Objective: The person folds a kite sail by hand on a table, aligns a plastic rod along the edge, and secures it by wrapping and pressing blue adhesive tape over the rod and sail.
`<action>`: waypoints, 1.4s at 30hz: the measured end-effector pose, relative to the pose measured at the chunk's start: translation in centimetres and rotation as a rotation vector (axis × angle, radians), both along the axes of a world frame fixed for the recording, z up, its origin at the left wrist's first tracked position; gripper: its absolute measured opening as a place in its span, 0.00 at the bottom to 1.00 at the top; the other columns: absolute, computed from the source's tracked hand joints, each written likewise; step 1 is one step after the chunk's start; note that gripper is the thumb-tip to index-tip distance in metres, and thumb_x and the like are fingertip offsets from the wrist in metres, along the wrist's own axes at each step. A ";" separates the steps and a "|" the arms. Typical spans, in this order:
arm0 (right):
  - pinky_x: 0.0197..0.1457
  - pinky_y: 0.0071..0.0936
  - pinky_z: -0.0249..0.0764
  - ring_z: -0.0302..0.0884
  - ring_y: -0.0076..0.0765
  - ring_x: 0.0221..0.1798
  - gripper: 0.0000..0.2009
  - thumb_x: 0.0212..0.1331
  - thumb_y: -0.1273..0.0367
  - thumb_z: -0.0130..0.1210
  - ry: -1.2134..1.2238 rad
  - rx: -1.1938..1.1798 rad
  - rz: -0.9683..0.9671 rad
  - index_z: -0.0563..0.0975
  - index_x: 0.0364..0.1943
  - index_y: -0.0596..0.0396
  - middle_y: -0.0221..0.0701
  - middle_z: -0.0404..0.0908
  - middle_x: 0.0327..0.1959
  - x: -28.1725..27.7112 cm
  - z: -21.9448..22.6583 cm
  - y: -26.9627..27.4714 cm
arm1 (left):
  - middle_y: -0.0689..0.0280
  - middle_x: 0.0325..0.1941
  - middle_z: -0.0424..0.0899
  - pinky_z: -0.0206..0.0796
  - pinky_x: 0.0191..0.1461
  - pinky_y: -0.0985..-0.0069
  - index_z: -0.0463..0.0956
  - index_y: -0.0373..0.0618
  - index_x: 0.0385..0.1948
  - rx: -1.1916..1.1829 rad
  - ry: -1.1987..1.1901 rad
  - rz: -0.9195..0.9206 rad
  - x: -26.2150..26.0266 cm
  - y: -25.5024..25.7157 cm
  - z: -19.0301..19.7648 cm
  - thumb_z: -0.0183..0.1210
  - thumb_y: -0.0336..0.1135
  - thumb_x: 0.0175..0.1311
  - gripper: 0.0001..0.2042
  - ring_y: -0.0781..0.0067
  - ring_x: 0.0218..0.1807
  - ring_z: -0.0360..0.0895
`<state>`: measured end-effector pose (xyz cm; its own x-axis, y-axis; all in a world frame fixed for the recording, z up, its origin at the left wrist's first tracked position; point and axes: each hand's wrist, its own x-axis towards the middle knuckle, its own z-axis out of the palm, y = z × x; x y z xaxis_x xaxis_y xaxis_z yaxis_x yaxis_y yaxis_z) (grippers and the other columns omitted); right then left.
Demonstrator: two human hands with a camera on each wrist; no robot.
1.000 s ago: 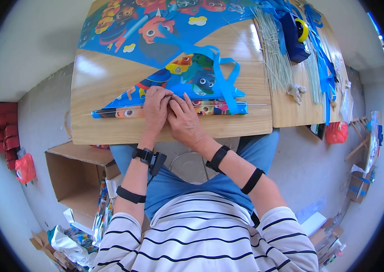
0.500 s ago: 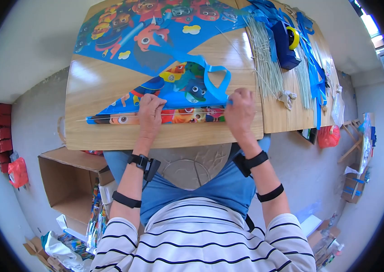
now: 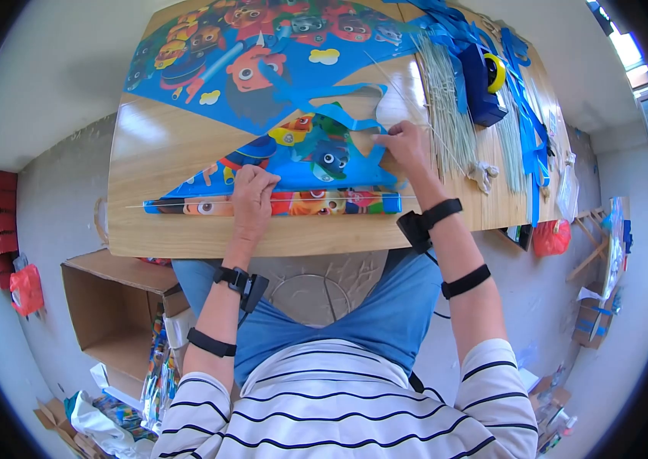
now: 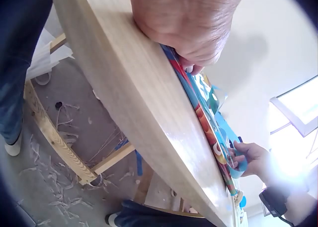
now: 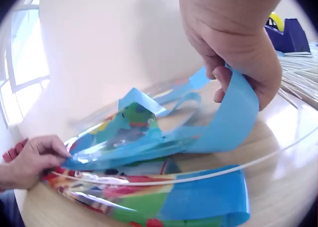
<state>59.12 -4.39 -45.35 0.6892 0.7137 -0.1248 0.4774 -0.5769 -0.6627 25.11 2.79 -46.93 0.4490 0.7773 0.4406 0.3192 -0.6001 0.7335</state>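
Note:
A folded, cartoon-printed plastic sheet [image 3: 331,161] lies near the front edge of the wooden table. Along its front fold runs a thin pale rod [image 5: 213,175], which sticks out past both ends. My left hand [image 3: 253,200] pinches the sheet by the fold, near the middle of the rod. Beyond the sheet's right part, my right hand [image 3: 409,145] is raised over the table, pinching a light blue ribbon [image 5: 233,120] between thumb and fingers. The ribbon bends down from that hand and leads back to the sheet.
A larger printed sheet [image 3: 293,46] is spread flat behind. To the right are a bundle of thin sticks [image 3: 446,115], a dark blue tape dispenser [image 3: 483,96] with a yellow-cored roll, and more blue ribbons [image 3: 527,122]. An open cardboard box [image 3: 117,306] stands on the floor at left.
Both hands were together at the rod one second ago. My right hand has moved right and away from me, drawing the ribbon off the sheet's right end. The left stays at the fold.

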 end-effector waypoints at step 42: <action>0.33 0.26 0.75 0.80 0.24 0.28 0.06 0.58 0.66 0.69 0.265 0.188 -0.031 0.89 0.31 0.54 0.27 0.85 0.25 5.7 8.6 -6.7 | 0.60 0.36 0.75 0.68 0.50 0.68 0.83 0.37 0.36 -0.026 0.027 0.004 -0.1 -0.2 0.4 0.64 0.20 0.63 0.03 0.59 0.43 0.75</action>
